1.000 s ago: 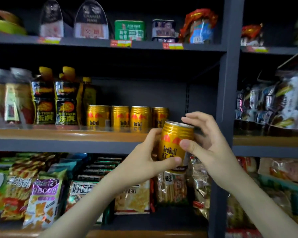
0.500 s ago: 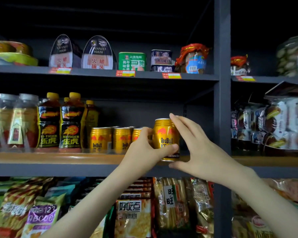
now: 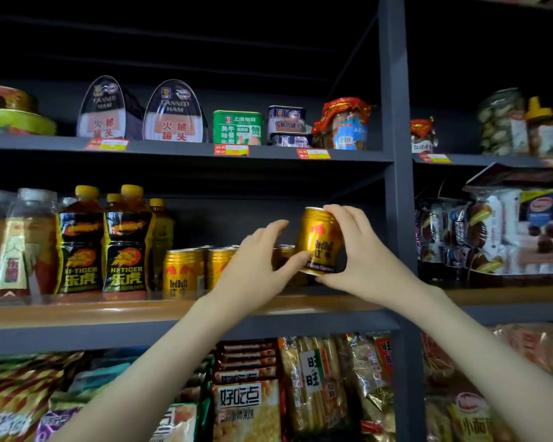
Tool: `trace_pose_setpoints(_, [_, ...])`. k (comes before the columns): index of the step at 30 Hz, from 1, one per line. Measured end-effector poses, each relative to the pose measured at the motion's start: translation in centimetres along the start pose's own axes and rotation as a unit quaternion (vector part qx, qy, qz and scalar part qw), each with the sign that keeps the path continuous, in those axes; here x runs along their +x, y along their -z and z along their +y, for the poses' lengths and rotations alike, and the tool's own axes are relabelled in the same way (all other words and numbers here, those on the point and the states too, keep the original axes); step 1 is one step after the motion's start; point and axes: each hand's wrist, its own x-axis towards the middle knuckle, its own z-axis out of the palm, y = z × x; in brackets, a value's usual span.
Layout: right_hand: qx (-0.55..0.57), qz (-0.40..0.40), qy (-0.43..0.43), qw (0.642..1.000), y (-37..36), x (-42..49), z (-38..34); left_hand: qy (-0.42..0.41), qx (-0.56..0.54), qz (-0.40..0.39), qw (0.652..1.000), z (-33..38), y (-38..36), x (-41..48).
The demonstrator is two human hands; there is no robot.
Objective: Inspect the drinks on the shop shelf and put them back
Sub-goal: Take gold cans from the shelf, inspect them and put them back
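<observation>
1. Dark grey metal shelving unit with a wood-coloured shelf board (image 3: 77, 314): the board runs just under both hands.
2. Black-and-orange plastic drink bottles with yellow caps (image 3: 126, 247): well off to the left of the left hand, upright.
3. Row of short gold metal drink cans (image 3: 182, 272): just left of and behind the left hand, standing on the board.
4. Right hand (image 3: 364, 260): grips the held can, fingers over the top rim, thumb under the base.
5. Left hand (image 3: 253, 275): thumb tip touches the can low on its side; the other fingers are loosely curved and look clear of it.
6. Short gold metal can with red bull logo (image 3: 320, 240): between the two hands, tilted, seemingly just above the board at the right end of the row.
   - Handling, judged: rigid, smooth and a bit slippery, moderately heavy if full, and it dents if squeezed.
   - Best held around the mid-body or top to base as it is now, and levelled before it is set down.
</observation>
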Motion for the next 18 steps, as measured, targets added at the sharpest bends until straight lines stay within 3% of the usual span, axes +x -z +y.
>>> trace_pose_setpoints(6, [-0.037,-0.039,-0.051,0.997,-0.5,1.7,2.4,-0.048,0.167,0.024,0.984,-3.4,1.5,0.3])
trace_pose_setpoints(18, [-0.190,-0.182,-0.089,0.961,-3.7,4.9,5.6,-0.070,0.289,0.003,0.955,-5.1,-0.1,0.5])
